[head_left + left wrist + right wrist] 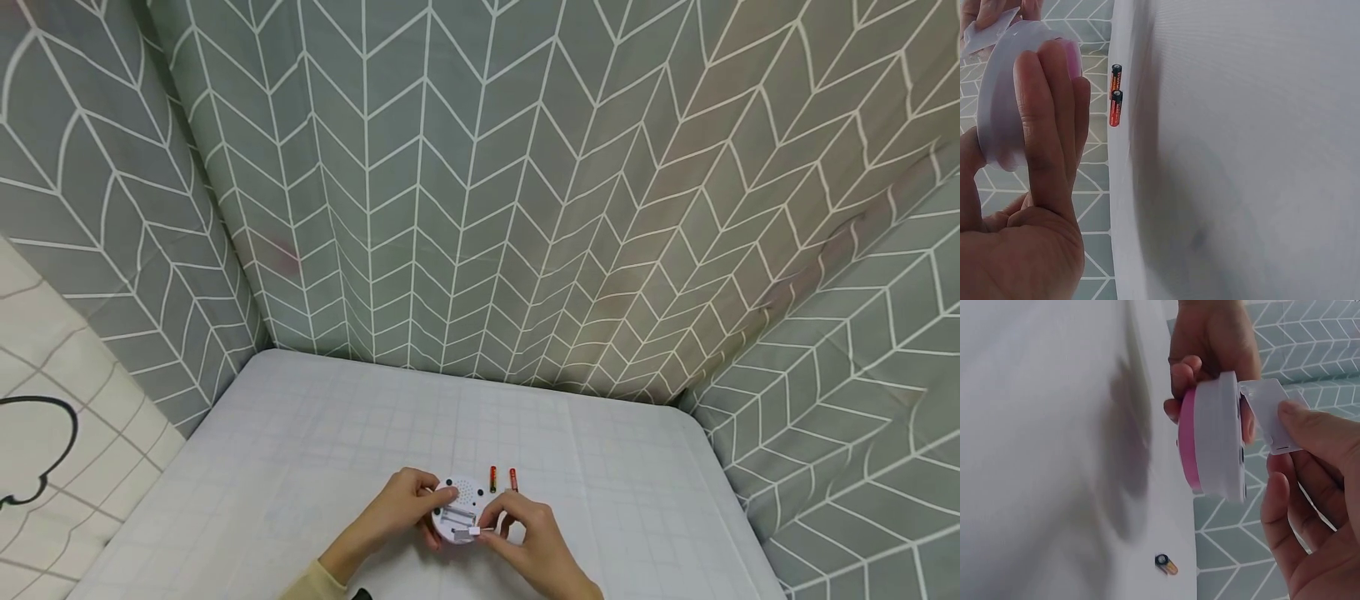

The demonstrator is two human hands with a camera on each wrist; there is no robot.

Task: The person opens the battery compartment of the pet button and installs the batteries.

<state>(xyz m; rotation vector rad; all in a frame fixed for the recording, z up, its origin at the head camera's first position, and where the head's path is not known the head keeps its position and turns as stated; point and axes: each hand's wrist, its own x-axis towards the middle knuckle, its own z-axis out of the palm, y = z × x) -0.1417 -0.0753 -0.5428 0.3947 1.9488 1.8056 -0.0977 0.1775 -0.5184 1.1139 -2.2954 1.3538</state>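
My left hand [408, 504] grips a round white device [467, 493], its thumb on the face and its fingers around the edge. That face has speaker holes, dark round feet and an uncovered battery compartment [459, 517] with no batteries in it. In the right wrist view the device's other side is a pink dome [1189, 440]. My right hand [528, 533] pinches a thin white battery cover [1266, 409] between thumb and fingers, tilted out at the device's edge. Two red and black batteries [492, 478] lie on the table just beyond the right hand.
The table [337, 425] has a white cloth over it. Grey-green curtains [420, 208] with white chevron lines hang behind it and at both sides. A pale cloth with a grid pattern [75, 433] is at the left.
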